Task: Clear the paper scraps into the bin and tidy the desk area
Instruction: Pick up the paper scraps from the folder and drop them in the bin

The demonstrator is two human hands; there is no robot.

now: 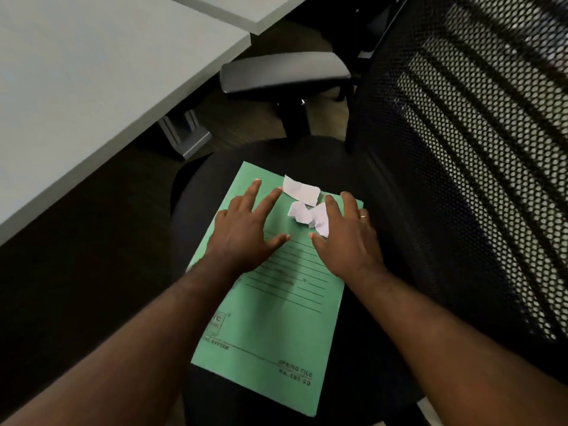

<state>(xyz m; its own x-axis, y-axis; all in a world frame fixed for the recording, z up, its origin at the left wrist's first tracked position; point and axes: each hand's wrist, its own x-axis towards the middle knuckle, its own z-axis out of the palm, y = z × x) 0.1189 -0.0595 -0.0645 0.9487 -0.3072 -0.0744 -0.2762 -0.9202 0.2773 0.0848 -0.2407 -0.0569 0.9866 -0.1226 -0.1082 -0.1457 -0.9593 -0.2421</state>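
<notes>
A green file folder [270, 321] lies flat on the black seat of an office chair [368, 318]. White paper scraps rest on the folder's far end: one flat torn piece [302, 191] and a crumpled cluster [309, 217] just below it. My left hand [246, 232] lies palm down on the folder, fingers spread, left of the scraps. On the other side, my right hand [347, 238], wearing a ring, also rests palm down, its index finger and thumb touching the crumpled cluster. Neither hand holds anything.
The chair's black mesh backrest [479, 149] rises on the right and its grey armrest [282, 72] sits beyond the seat. A pale grey desk [92, 87] fills the upper left, with a metal leg foot [187, 139] on the dark floor beneath. No bin is in view.
</notes>
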